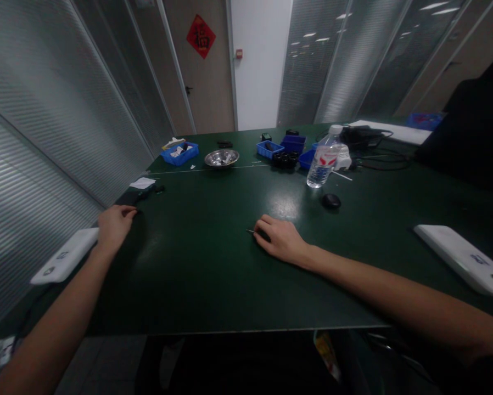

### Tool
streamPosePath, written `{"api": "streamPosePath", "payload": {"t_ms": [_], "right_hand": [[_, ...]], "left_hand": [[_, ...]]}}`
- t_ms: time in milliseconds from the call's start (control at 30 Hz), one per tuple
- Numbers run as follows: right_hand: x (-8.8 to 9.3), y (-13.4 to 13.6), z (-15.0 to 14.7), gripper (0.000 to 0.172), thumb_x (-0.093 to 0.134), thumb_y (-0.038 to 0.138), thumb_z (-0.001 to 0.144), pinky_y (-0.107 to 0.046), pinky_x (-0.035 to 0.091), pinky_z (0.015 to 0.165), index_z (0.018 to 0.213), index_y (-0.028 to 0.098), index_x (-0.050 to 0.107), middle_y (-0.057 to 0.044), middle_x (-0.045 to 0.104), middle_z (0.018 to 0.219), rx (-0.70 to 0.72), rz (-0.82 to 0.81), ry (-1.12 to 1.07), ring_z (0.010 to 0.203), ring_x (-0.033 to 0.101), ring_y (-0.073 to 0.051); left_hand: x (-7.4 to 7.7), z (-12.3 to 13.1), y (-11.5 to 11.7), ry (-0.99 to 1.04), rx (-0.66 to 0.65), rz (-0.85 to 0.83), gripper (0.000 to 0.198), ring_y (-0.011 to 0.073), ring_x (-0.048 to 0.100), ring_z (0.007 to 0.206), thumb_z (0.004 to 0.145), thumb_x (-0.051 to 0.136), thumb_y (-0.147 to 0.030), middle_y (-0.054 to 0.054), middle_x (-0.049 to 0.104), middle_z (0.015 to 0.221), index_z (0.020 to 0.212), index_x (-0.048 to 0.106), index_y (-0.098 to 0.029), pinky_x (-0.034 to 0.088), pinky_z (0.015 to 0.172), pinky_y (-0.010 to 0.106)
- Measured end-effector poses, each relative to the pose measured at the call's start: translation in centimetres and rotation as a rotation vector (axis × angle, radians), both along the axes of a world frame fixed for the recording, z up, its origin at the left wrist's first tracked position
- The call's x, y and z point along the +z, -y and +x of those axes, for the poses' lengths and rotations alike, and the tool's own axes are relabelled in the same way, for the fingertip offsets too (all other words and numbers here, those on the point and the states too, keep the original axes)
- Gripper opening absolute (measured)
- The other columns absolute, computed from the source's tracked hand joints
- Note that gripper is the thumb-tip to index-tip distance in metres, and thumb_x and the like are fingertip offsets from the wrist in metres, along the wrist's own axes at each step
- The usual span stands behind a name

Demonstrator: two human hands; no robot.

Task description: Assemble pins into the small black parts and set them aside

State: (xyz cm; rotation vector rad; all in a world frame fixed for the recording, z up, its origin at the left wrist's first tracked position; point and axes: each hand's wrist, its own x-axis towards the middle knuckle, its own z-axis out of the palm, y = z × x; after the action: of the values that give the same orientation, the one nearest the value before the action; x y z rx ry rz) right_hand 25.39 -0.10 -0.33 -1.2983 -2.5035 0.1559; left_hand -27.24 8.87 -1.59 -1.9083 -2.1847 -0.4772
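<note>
On the green table (197, 263), my right hand (280, 238) is closed on a thin tool (250, 231). Only its slim metallic tip shows past my fingers, so I cannot tell its kind. My left hand (115, 225) is near the table's left side, with thumb and fingers pinched together. Something small and dark is at those fingertips, too unclear to name. Just beyond them lie a dark object (144, 194), a small black piece (160, 189) and a white paper (143, 183).
A metal bowl (222, 159) and a blue basket (179, 153) stand toward the back. A water bottle (323, 162) stands upright at right, behind a black mouse (331, 201). White devices lie left (67, 257) and right (464, 258). Blue trays (292, 144) and cables sit farther back.
</note>
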Motion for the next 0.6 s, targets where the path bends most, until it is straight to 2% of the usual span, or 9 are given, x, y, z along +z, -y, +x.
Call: {"api": "streamPosePath", "payload": {"t_ms": [100,333,467,600], "right_hand": [[0.0,0.0,0.0,0.018,0.052,0.034,0.101,-0.027,0.035,0.062,0.109,0.021,0.061,-0.004,0.062,0.106,0.002,0.007,0.001,0.078,0.057,-0.015],[0.2,0.1,-0.1,0.018,0.052,0.033,0.101,-0.026,0.036,0.063,0.109,0.02,0.062,-0.005,0.062,0.106,0.004,-0.007,0.002,0.08,0.058,-0.015],[0.1,0.1,-0.1,0.019,0.052,0.034,0.101,-0.026,0.036,0.063,0.109,0.021,0.062,-0.005,0.062,0.106,0.0,0.003,-0.001,0.078,0.057,-0.015],[0.1,0.1,0.0,0.018,0.053,0.033,0.1,-0.027,0.036,0.064,0.109,0.021,0.062,-0.005,0.062,0.106,0.003,0.005,-0.002,0.08,0.057,-0.015]], "left_hand": [[0.3,0.4,0.3,-0.046,-0.008,-0.01,0.034,0.0257,0.065,0.101,0.098,0.051,-0.033,0.011,0.072,0.113,0.112,0.075,-0.013,0.046,0.097,0.036],[0.9,2.2,1.0,-0.213,-0.039,-0.079,0.04,0.0309,0.063,0.101,0.099,0.041,-0.029,0.017,0.068,0.112,0.114,0.073,-0.01,0.049,0.089,0.04],[1.0,3.4,1.4,-0.283,-0.025,-0.121,0.044,0.034,0.063,0.091,0.099,0.038,-0.032,0.02,0.067,0.097,0.098,0.073,-0.007,0.051,0.078,0.042],[1.0,4.2,1.6,-0.316,-0.003,-0.133,0.047,0.0346,0.063,0.089,0.1,0.036,-0.036,0.022,0.066,0.095,0.093,0.071,-0.006,0.051,0.074,0.043]]}}
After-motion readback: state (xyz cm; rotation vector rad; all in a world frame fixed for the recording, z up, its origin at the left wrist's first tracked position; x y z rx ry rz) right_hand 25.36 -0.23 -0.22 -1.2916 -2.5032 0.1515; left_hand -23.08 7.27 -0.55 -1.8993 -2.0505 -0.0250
